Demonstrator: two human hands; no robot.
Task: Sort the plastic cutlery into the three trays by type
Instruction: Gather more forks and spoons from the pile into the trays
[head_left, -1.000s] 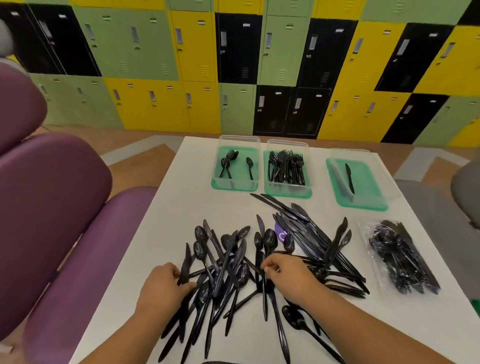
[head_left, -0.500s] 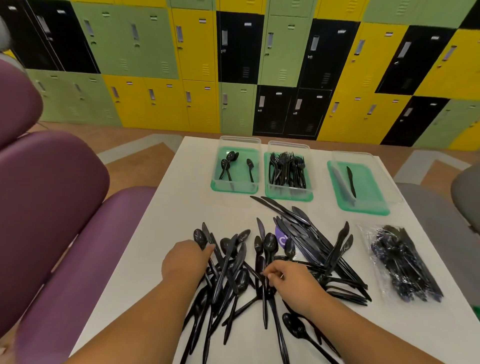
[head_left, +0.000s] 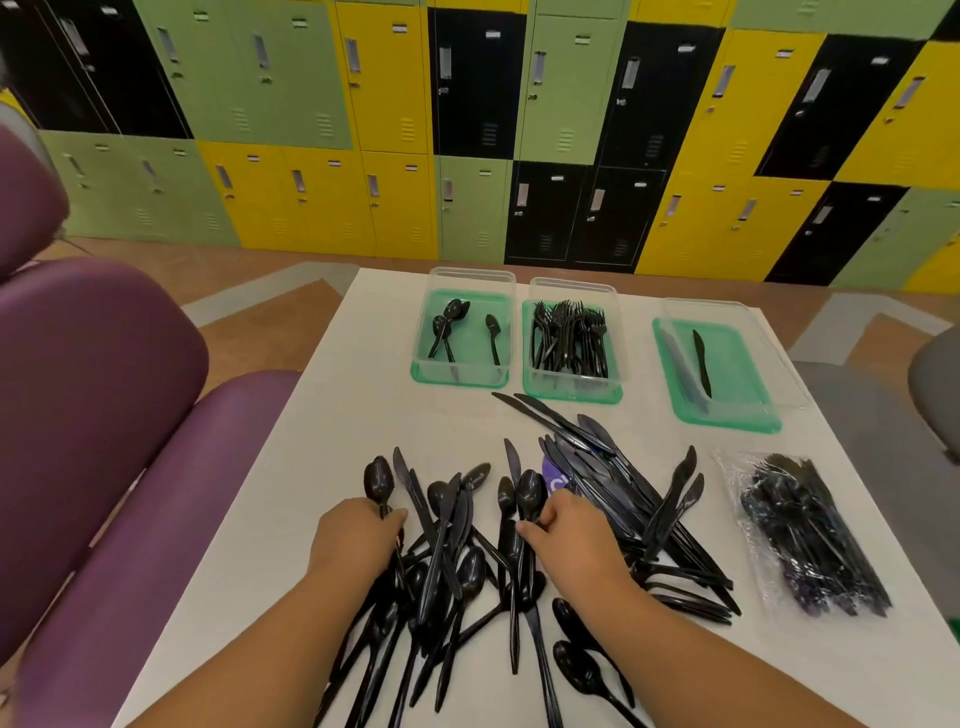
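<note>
Black plastic cutlery (head_left: 441, 545) lies in a loose heap on the near half of the white table (head_left: 311, 441). The pieces are crossed over one another, and the long blades fan out toward the right side. The person's left hand (head_left: 358, 540) is down on the left edge of the heap. Its fingers are curled round the handle of a black spoon (head_left: 378, 484) whose bowl sticks out just past the knuckles. The right hand (head_left: 576, 540) sits in the middle of the heap, thumb and fingers pinched on the stem of a second black spoon (head_left: 529, 493) with its bowl pointing toward the trays. The two hands are apart, with several pieces lying between them.

At the far end of the table, three clear plastic trays with green bases stand in a row. The left tray (head_left: 457, 381) holds a few spoons (head_left: 449, 327). The middle tray (head_left: 571, 397), just beside it, is packed with forks (head_left: 569, 338). The right tray (head_left: 727, 423), set apart from the other two, holds one knife (head_left: 701, 364).

A clear bag of more black cutlery (head_left: 810, 535) lies at the right edge of the table, near the heap but not touching it. A small purple sticker (head_left: 556, 480) shows on the tabletop among the blades. A purple padded seat (head_left: 104, 415) stands along the table's left side. A wall of green, yellow and black lockers (head_left: 467, 130) runs behind.
</note>
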